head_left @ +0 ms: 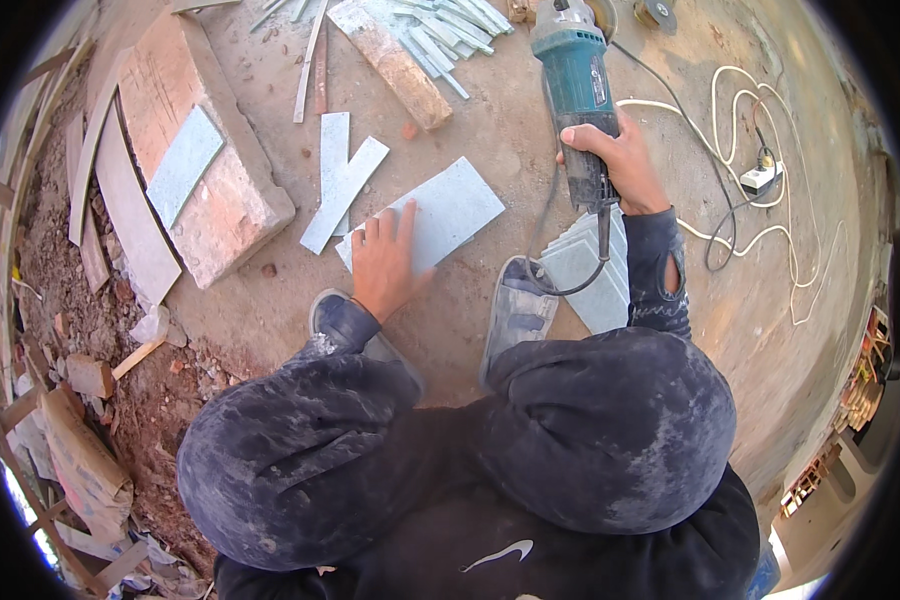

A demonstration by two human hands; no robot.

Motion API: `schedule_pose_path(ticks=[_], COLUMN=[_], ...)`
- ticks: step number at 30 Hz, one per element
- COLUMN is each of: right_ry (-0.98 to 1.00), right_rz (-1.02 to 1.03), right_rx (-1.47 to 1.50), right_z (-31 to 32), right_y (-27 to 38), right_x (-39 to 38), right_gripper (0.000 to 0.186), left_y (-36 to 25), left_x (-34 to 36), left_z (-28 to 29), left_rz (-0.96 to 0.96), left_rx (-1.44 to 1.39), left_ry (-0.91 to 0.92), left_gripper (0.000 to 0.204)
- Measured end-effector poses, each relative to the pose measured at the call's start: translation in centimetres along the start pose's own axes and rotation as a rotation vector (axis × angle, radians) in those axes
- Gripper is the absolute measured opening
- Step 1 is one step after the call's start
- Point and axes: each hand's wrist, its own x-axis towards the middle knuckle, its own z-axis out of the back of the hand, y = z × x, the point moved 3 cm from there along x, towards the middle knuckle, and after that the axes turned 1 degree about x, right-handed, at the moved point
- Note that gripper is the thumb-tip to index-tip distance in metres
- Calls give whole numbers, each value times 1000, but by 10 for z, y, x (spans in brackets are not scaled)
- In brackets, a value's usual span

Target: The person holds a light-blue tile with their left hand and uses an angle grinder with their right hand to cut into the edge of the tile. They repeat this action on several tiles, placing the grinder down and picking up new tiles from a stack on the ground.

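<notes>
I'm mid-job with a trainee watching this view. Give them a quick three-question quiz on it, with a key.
1. Which of the person's hands grips the teal grinder?
2. True or false: the left hand has its fingers spread on a wide pale tile.
3. Fill in the blank: in the picture, the white power strip lies to the ___ of the teal grinder.

Key:
1. The right hand.
2. True.
3. Right.
</notes>
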Motion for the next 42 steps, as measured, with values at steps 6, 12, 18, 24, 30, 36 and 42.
schedule_pose_path(ticks=[6, 12, 18, 24, 30, 36, 42], right_ry=[10, -9, -14, -70, -142, -178, -122], right_rz=[-19, -22, -47, -62, -53, -71, -49], right_rx=[-54, -24, -95, -80, -6, 1, -2], right_z=[13, 20, 31, 38, 41, 39, 35], right_y=[3, -4, -4, -1, -3, 4, 8], right_x=[-5, -7, -16, -26, -23, -16, -5], right_gripper=[35, 36, 34, 35, 36, 35, 36], left_y=[8, -9, -31, -33, -26, 12, 63], left_x=[30, 56, 67, 83, 102, 148, 225], left_z=[48, 20, -5, 8, 51, 91, 113], left_rz=[169, -822, -1042, -1216, -1079, -504, -90], left_rx=[-209, 509, 779, 789, 587, 287, 329], left_ry=[347, -24, 240, 272, 292, -64, -252], left_gripper=[83, 74, 70, 52, 105, 101, 100])
